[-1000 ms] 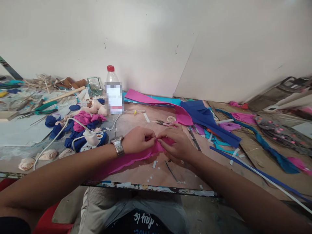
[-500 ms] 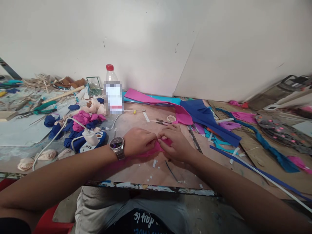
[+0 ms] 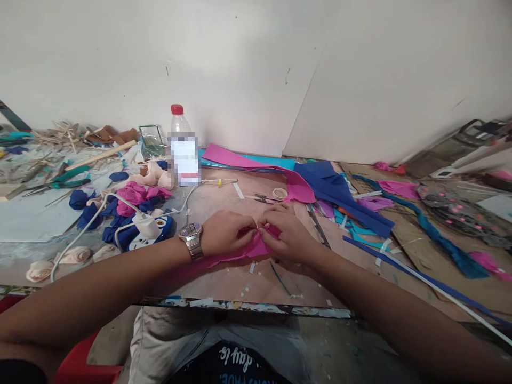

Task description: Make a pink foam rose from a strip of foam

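Note:
Both hands meet over the middle of the table, pinching a strip of bright pink crepe paper (image 3: 256, 248). My left hand (image 3: 227, 232), with a metal watch (image 3: 191, 237) on its wrist, has its thumb and forefinger closed on the paper. Facing it, my right hand (image 3: 288, 232) pinches the same strip, fingertips almost touching the left ones. The strip trails toward the left under my left wrist. Part of it is hidden behind the fingers. Just beyond the right hand lie small dark snips (image 3: 264, 199) and a pale tape ring (image 3: 280, 193).
Blue and pink crumpled paper flowers (image 3: 134, 196) lie left, beside a power strip (image 3: 152, 234) with a white cable. A phone (image 3: 185, 160) leans on a red-capped bottle (image 3: 178, 120). Green-handled pliers (image 3: 70, 178) lie far left. Blue crepe sheets (image 3: 344, 194) spread at right.
My left hand has turned slightly, tilting the watch face away. More of the pink strip now shows below the hands. Both hands keep their pinch.

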`<state>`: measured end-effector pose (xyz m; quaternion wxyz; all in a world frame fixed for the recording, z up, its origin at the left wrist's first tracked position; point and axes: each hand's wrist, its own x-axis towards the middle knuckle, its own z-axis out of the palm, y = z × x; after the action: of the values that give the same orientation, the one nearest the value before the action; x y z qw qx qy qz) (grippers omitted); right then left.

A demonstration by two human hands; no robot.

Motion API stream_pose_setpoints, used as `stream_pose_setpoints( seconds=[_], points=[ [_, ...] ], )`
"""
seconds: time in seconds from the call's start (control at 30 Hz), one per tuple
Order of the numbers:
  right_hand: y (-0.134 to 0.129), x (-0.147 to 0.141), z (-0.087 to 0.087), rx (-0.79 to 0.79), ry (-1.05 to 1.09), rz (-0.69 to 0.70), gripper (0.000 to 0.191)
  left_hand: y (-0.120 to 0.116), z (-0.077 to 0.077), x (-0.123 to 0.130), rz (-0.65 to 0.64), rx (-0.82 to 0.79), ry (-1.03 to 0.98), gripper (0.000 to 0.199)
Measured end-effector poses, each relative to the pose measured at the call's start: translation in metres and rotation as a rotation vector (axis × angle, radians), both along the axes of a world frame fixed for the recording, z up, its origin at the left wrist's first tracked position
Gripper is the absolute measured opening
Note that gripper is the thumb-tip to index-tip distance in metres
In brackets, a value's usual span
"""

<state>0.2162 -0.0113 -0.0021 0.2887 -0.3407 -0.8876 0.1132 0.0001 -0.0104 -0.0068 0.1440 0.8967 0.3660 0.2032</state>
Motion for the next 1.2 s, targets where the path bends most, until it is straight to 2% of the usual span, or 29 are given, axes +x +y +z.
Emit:
stream_pose_setpoints(
  seconds=[0.33, 0.57, 0.73, 1.0, 1.2],
  points=[
    [0.0, 0.001, 0.001, -0.014, -0.004, 0.045, 0.006, 0.001, 0.005, -0.001, -0.054, -0.18, -0.118, 0.025],
    [0.001, 0.003, 0.001, 0.009, -0.006, 0.019, 0.006, 0.004, 0.005, -0.003, -0.086, -0.296, -0.125, 0.026],
    [0.001, 0.004, 0.001, 0.003, 0.0, 0.057, 0.006, 0.006, 0.005, -0.003, -0.109, -0.38, -0.162, 0.027],
    [0.0, 0.003, 0.006, 0.099, 0.016, 0.097, 0.012, 0.013, 0.01, -0.004, -0.116, -0.558, -0.191, 0.021],
    [0.002, 0.004, 0.007, 0.157, 0.01, 0.139, 0.011, 0.014, 0.01, -0.005, -0.126, -0.606, -0.234, 0.026]
  ],
)
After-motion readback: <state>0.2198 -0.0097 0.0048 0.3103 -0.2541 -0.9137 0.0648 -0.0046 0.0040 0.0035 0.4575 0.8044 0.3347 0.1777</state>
